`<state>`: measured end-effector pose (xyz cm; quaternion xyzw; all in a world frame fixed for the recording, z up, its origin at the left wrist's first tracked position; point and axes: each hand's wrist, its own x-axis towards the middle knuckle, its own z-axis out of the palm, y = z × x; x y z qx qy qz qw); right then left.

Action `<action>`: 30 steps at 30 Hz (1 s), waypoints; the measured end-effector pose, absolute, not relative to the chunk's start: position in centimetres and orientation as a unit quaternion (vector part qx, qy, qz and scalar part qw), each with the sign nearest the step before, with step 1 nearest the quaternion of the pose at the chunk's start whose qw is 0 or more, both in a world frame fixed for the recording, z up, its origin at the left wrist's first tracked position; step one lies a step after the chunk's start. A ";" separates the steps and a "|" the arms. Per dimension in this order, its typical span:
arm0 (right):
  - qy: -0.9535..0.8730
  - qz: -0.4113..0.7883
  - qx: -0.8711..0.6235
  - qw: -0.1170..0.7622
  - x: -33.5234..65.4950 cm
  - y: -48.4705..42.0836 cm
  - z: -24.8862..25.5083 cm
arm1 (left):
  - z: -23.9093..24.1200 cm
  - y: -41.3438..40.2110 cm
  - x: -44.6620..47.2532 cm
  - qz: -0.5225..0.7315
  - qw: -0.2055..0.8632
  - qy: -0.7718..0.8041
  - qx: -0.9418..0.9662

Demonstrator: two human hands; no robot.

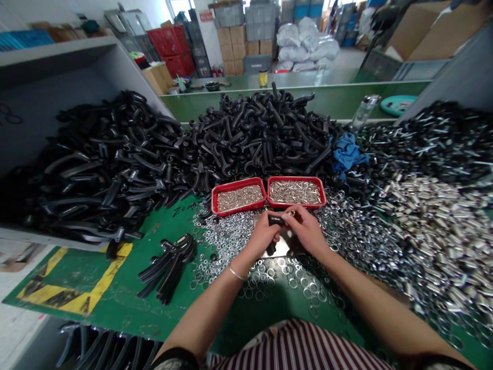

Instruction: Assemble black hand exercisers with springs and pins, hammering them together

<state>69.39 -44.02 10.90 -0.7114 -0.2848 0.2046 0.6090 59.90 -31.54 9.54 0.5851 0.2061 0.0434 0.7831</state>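
My left hand [264, 234] is wrapped round a black plastic handle [275, 220] with pale lettering. My right hand [306, 228] pinches at the handle's right end, where a small shiny metal piece [291, 213] shows by the fingertips; its exact kind is too small to tell. Both hands are over a flat metal plate [283, 245]. Just beyond them are two red trays, the left one [214, 201] with tiny metal parts and the right one [324, 198] with small metal pins. Loose metal rings [292, 282] lie around the plate.
Black handles are heaped at the back [265, 128] and left [115, 149]. A few assembled hand grips [169, 267] lie on the green table [127, 277]. Silver cylinders [435, 221] are piled right, near a blue cloth [347, 150] and a clear bottle [364, 112].
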 end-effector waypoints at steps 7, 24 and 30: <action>-0.333 0.324 -0.660 0.590 71.6 -43.8 12.2 | 12.5 -31.9 58.9 -0.096 0.890 0.083 0.439; -0.361 -0.045 -0.924 0.114 79.1 -56.4 8.8 | 9.7 -30.8 59.8 0.186 0.824 0.252 0.472; -0.295 0.255 -0.752 0.532 74.5 -49.8 11.5 | 10.4 -31.5 59.9 0.250 0.712 0.239 0.611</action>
